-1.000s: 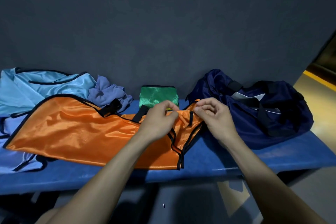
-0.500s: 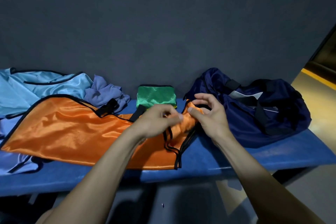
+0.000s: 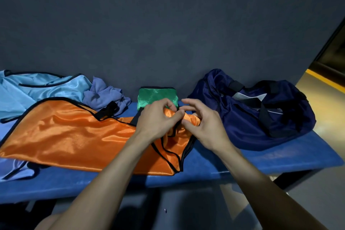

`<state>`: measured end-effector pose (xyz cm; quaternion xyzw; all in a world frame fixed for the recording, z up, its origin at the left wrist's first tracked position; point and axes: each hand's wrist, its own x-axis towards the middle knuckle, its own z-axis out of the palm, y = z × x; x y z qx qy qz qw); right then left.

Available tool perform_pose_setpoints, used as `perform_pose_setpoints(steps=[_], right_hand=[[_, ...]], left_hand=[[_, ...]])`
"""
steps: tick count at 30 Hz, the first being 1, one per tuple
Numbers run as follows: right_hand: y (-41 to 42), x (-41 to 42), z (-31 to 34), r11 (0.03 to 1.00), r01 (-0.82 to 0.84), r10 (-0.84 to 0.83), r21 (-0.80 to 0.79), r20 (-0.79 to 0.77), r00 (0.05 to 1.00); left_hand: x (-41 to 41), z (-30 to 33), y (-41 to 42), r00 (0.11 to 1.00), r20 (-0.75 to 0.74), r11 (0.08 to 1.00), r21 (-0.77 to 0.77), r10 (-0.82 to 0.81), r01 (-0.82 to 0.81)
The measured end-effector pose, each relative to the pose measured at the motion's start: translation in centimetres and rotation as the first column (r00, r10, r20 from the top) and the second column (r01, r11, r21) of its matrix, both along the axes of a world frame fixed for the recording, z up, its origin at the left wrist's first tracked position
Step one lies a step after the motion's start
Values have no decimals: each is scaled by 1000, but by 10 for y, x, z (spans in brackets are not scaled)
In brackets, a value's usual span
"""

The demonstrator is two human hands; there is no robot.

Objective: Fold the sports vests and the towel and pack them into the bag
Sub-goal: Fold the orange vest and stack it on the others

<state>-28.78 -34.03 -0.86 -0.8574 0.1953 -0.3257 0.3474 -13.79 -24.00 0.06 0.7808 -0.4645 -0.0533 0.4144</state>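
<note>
1. Your left hand (image 3: 158,117) pinches a bunched fold at the right end of the orange vest (image 3: 74,136), fingers curled round the cloth.
2. Your right hand (image 3: 203,127) meets it from the other side; its thumb and lower fingers grip the same bunch of orange cloth, while the upper fingers arch free above it.
3. The rest of the orange vest lies spread along the blue bench (image 3: 280,158), its black-trimmed edges looping below your hands.
4. Behind your left hand, against the dark wall (image 3: 168,24), sits a folded green vest (image 3: 156,96); your knuckles cover its lower edge.
5. The navy bag (image 3: 252,114) slumps at the right of the bench, just beside your right hand, with black straps across its top. A pale patch shows in its opening; I cannot tell what it is.
6. At the far left a light blue vest (image 3: 37,91) lies crumpled, partly under the orange one.
7. A purple-blue towel (image 3: 104,95) is heaped between the light blue vest and the green one, touching the orange vest's upper edge.
8. More pale lilac cloth (image 3: 13,172) pokes out beneath the orange vest at the left edge.
9. No brand, label or writing can be read anywhere.
</note>
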Motion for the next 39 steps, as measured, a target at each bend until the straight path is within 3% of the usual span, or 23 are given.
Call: perform_pose_setpoints(steps=[6,10,12,15,17,18,23,24,28,30,34,39], right_hand=[[1,0,0,993,-52,49,-107,-35,998],[-2,-3,3,991,-67,65,-114,-23,998],[-4,-6,5,998,-62,62,-30,6,998],[-9,-11,6,988,-53,46,143,53,998],[-15,-14,6,971,-19,2,240,69,998],[-18,-15,5,963,-4,-17,268,73,997],[-28,-26,8,933,-92,61,347,99,993],[-30,-29,8,926,-118,89,359,95,991],[-34,-36,6,889,-204,189,411,78,979],[-32,-35,7,892,-214,208,399,60,976],[-27,-31,11,897,-243,253,369,22,967],[-23,-30,14,905,-271,303,327,-52,952]], left_hand=[[5,-7,-4,1000,17,999,26,-20,19],[7,-2,-5,943,-320,996,-50,-90,77],[7,6,-4,819,-552,987,-120,-155,106],[8,15,-2,524,-826,978,-161,-206,130],[11,16,-3,360,-910,977,-168,-205,131],[13,15,-3,332,-920,975,-169,-207,141],[22,8,-5,350,-897,961,-228,-270,155],[22,7,-6,392,-874,957,-249,-288,146],[13,9,-3,717,-652,969,-156,-245,189],[11,8,-4,789,-586,982,-82,-186,170],[13,2,-6,845,-519,991,-83,-132,103],[15,5,-6,888,-398,970,-26,-231,241]])
